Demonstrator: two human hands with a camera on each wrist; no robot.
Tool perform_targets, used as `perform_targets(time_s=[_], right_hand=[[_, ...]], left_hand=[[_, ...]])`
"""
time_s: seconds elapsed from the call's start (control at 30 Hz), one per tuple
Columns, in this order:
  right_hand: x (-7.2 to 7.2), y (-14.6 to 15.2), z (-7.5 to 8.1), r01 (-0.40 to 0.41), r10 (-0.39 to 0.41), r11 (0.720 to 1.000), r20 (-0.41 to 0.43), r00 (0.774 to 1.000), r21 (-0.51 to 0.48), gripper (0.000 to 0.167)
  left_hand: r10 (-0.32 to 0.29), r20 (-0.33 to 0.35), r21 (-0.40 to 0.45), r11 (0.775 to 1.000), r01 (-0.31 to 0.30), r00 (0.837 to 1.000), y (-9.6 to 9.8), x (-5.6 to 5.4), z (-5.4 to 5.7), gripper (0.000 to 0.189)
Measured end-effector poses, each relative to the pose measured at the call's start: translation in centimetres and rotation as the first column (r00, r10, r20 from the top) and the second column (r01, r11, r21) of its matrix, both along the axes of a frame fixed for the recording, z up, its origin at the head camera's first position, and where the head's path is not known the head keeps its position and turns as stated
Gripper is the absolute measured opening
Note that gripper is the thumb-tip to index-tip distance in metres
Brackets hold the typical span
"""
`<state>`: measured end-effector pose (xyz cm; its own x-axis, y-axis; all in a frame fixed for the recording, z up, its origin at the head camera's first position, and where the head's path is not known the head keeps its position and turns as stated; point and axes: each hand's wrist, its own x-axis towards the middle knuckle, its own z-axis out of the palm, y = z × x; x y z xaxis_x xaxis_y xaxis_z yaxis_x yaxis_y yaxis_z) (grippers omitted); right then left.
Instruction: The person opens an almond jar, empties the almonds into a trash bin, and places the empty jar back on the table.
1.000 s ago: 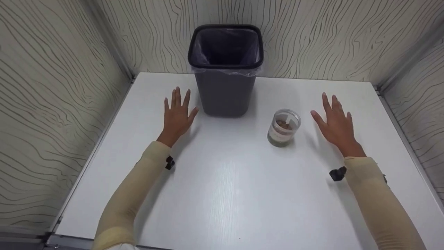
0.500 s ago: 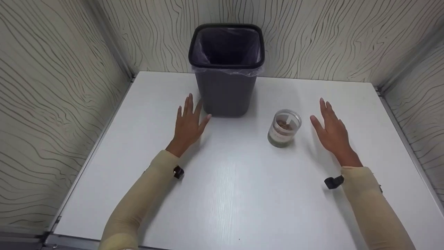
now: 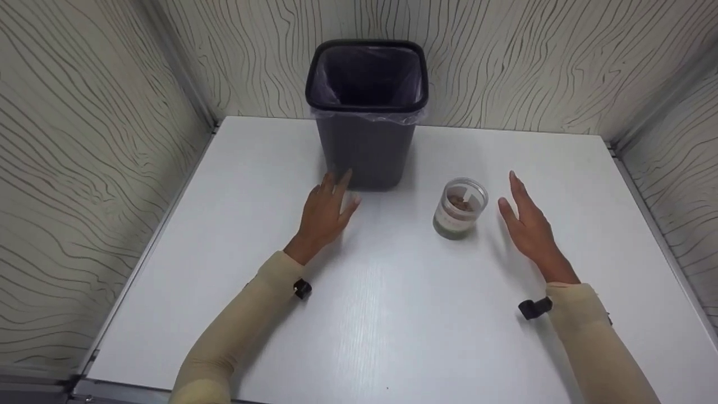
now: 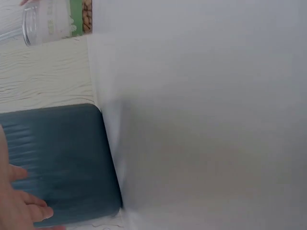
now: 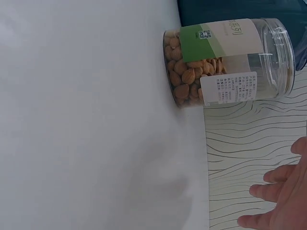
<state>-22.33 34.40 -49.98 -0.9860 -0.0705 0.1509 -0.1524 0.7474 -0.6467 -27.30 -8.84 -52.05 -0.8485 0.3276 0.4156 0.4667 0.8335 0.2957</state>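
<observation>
A clear plastic jar [image 3: 459, 209] stands on the white table, lidless as far as the head view shows. The right wrist view shows almond-like nuts [image 5: 188, 76] inside it, behind a green and white label [image 5: 220, 40]. My right hand [image 3: 530, 227] hovers to the right of the jar, fingers extended, apart from it. To the left of the jar is my left hand [image 3: 324, 216], in front of the dark trash bin [image 3: 364, 146], with fingers stretched and nothing held. Whether its fingertips touch the bin I cannot tell.
The bin has a clear liner [image 3: 367, 116] folded over its rim and stands at the back of the table [image 3: 359, 336]. Patterned wall panels [image 3: 505, 62] enclose the back and sides. Small black cameras sit at both wrists.
My left hand has moved right and toward me, ending in front of the bin. My right hand has shifted slightly left and nearer to me. Jar and bin stay in place.
</observation>
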Motion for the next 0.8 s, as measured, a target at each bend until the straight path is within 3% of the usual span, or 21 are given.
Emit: perform_targets(time_s=[0.2,0.57,0.8], right_hand=[[0.5,-0.5,-0.3,-0.035,0.035,0.999,-0.008,0.999,-0.037,0.069],[1.3,-1.6,-0.9,-0.064,0.064,0.998,-0.003,0.998,0.024,0.080],[1.5,-2.3,-1.2,-0.041,0.040,0.999,0.094,0.995,0.015,0.099]], left_hand=[[-0.042,-0.004,0.059,0.997,0.042,0.999,1.8,0.7,0.6,0.068],[-0.108,0.023,0.090,0.990,0.105,0.994,4.1,1.9,1.3,0.069],[-0.144,0.022,0.110,0.984,0.141,0.989,5.5,2.2,1.2,0.069]])
